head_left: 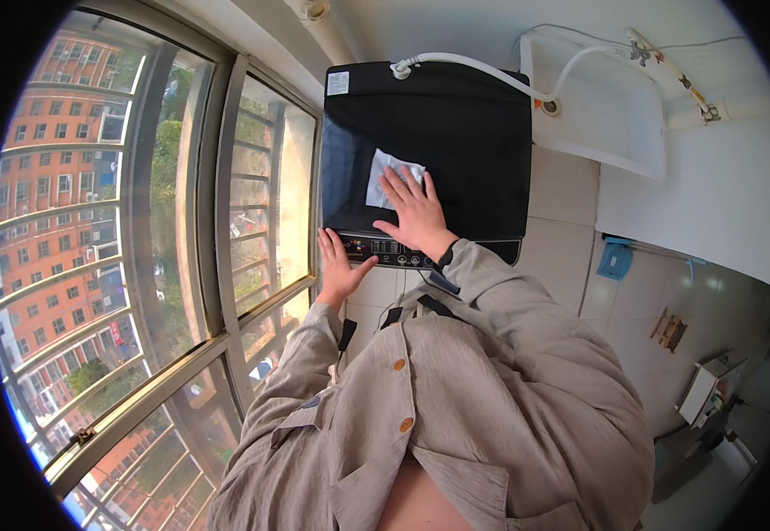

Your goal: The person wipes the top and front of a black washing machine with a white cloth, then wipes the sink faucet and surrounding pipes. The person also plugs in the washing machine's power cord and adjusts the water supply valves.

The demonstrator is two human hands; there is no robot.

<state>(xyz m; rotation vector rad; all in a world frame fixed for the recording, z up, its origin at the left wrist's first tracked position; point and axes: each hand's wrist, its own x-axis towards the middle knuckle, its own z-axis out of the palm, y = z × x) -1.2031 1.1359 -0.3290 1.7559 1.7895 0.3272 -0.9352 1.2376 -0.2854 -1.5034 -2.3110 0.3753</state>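
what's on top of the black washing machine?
On its lid: a white cloth under the right hand. A white hose crosses the rear edge; a pale sticker sits rear left. The lid beneath cloth and hand is covered.

The cloth (379,188) is white, slightly bluish. The machine (473,146) is black, with one white label (338,83). The hose (469,58) is also white. The shirt (500,389) is plain grey-beige, and its buttons (399,365) are orange-brown.

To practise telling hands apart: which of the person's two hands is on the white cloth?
The right hand, lying partly on the white cloth; the left hand rests at the left end of the control panel.
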